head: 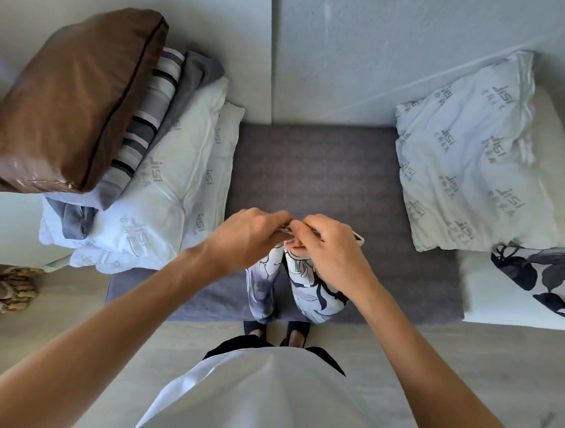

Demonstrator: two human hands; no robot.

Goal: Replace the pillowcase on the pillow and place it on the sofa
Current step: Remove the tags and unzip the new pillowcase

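Observation:
A white pillowcase with a dark floral print (305,292) hangs over the front of the grey sofa seat (314,169). My left hand (246,236) and my right hand (329,247) meet at its top edge, and each pinches the fabric there. The cloth droops below them in two folds. A bare white pillow with grey logos (469,153) leans against the sofa back at the right. How much of the pillowcase's opening is spread is hidden by my fingers.
At the left stands a stack of white pillows (162,185), striped and grey cases (154,111), and a brown pillow (72,99) on top. Another floral cloth (544,279) lies on the white armrest at right. My feet (276,330) stand at the sofa's front edge.

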